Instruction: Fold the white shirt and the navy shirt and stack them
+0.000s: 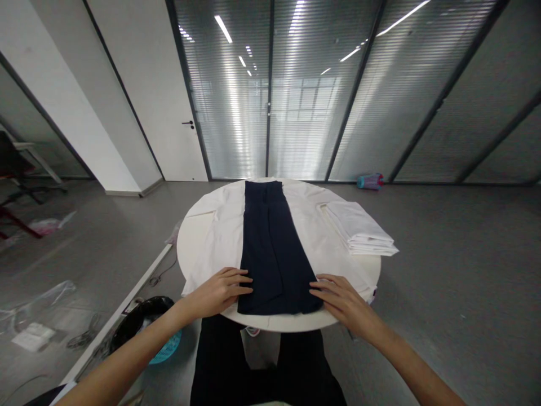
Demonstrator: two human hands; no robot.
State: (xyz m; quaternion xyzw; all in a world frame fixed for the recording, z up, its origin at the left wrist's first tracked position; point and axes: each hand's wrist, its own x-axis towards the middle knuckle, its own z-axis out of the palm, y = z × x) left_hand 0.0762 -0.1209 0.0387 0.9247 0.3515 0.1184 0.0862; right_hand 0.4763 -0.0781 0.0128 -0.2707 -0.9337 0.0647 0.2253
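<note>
A dark navy garment (262,248) lies lengthwise over a white garment (224,231) spread across the round table; it narrows toward the far edge, and a fold line runs down its middle. Whether it is a skirt or trousers I cannot tell. My left hand (224,288) rests by its near left edge, fingers stretched out onto the dark cloth. At the near right corner, my right hand (340,296) lies with its fingers spread, the tips touching the navy fabric. Neither hand is closed around the cloth.
A stack of folded white cloth (359,228) overhangs the right rim of the white table (270,322). Below left, a blue basket (167,349) with a black liner stands beside a floor cable strip (122,310). A second basket (369,181) lies by the glass wall.
</note>
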